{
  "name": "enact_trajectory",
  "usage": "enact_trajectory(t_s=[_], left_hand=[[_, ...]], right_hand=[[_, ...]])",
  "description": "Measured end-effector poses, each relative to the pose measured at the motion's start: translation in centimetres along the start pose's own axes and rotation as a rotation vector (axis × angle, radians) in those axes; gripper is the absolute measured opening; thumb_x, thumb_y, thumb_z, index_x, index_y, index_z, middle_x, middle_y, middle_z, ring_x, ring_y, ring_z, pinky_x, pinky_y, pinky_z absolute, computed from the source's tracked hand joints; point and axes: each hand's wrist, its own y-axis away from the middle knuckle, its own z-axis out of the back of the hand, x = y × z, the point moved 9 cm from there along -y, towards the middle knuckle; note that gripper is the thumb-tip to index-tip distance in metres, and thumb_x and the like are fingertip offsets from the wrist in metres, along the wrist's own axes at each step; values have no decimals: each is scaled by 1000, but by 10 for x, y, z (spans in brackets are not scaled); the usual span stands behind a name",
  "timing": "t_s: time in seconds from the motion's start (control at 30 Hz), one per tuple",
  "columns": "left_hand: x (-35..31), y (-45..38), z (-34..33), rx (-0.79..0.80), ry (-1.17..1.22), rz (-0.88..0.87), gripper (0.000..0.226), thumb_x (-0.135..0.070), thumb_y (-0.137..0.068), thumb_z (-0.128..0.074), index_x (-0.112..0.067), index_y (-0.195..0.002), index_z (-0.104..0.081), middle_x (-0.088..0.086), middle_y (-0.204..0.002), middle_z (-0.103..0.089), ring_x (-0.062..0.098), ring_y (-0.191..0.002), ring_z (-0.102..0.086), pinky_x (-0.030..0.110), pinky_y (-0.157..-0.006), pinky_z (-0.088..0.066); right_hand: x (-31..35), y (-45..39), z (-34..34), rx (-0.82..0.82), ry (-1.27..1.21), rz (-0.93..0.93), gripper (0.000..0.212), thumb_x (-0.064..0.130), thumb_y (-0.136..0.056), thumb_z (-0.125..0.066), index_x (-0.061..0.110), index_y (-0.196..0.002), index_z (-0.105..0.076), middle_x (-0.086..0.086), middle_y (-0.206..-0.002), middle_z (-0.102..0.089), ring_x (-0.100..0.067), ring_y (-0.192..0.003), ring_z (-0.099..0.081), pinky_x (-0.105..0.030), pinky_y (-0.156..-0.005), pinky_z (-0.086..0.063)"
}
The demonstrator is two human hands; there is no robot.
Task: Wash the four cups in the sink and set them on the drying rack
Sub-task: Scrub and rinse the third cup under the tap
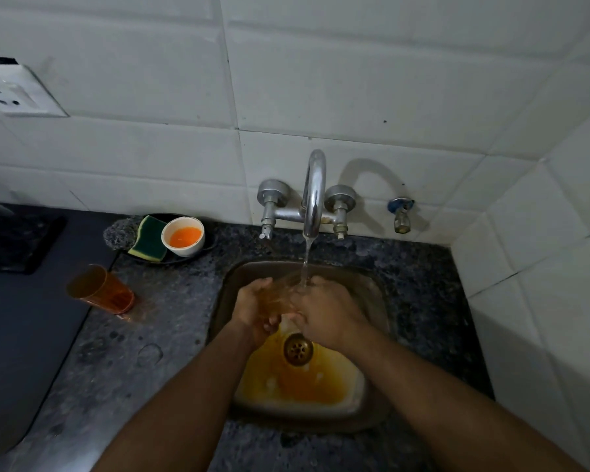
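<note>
Both my hands are in the sink under the running tap. Between them is a see-through orange cup, blurred, with the water stream falling on it. My left hand grips the cup from the left with curled fingers. My right hand curls round it from the right and hides its far end. A second orange cup stands on the granite counter, left of the sink and apart from my hands.
The sink bottom is stained orange around the drain. At the back left, a dark plate carries a green-yellow sponge and a white bowl of orange liquid. A dark grey mat covers the counter's left. Tiled walls close the back and right.
</note>
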Motion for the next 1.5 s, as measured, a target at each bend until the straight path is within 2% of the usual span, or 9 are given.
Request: enact_trajectory(t_s=[0.2,0.33,0.43,0.7,0.87,1.1,1.27,1.43,1.5], left_hand=[[-1,2,-12,29,-122,79,41,-52,-92,-57,-15,-79,-71,3,-63,-55,11,-36,-30,16,-42,-14],[-4,2,-24,66,22,4,41,-45,-96,-59,-13,-75,-75,4,-68,-65,15,-45,-48,22,-46,-26],[-9,3,-23,80,174,-131,30,-33,-98,-62,-11,-83,-74,8,-78,-69,21,-63,-66,31,-58,-50],[-9,-8,-1,-59,92,-66,35,-49,-94,-64,-14,-89,-68,3,-67,-58,13,-36,-42,17,-32,-25],[-3,-3,-22,65,-34,19,44,-54,-90,-63,-12,-78,-67,5,-61,-48,13,-37,-34,18,-34,-22],[-2,-4,-12,41,148,-139,38,-49,-93,-65,-11,-92,-71,4,-70,-58,16,-51,-45,24,-39,-24],[10,-2,-8,14,-104,90,42,-51,-96,-62,-13,-78,-66,4,-60,-56,12,-34,-38,17,-32,-20],[-9,1,-21,133,283,-128,32,-36,-95,-63,-6,-94,-72,10,-75,-62,20,-57,-57,26,-46,-41],[-12,-1,-15,81,280,-190,21,-30,-91,-67,-10,-93,-70,8,-77,-60,17,-57,-56,24,-43,-36]], right_hand=[[9,2,1,28,180,108,31,48,-96,-67,27,-118,-72,0,-119,-74,-33,-126,-52,-47,-97,-51],[-25,-5,-21,184,-349,-301,33,55,-96,-66,27,-109,-77,3,-108,-76,-19,-102,-68,-38,-87,-58],[-12,-5,-29,207,-597,-338,22,47,-99,-64,36,-114,-76,9,-106,-77,-12,-92,-71,-38,-86,-60],[4,4,20,-179,58,-27,30,21,-74,-83,27,-103,-79,8,-98,-74,-18,-94,-64,-32,-71,-58],[2,-12,-8,48,-160,3,3,31,-92,-66,32,-91,-69,10,-88,-68,-12,-80,-63,-37,-75,-59],[1,-19,-19,129,-529,-80,30,18,-95,-69,35,-119,-72,11,-118,-73,-8,-107,-67,-31,-91,-56],[-1,-15,-31,220,-43,119,5,38,-97,-64,34,-95,-64,10,-90,-64,-12,-81,-60,-33,-75,-56],[-9,-23,-28,152,-643,-200,30,24,-92,-75,40,-116,-73,15,-114,-74,-5,-106,-68,-37,-95,-58],[-5,-21,-33,166,-585,-148,31,28,-92,-75,40,-119,-70,13,-118,-73,-6,-107,-69,-36,-94,-58]])
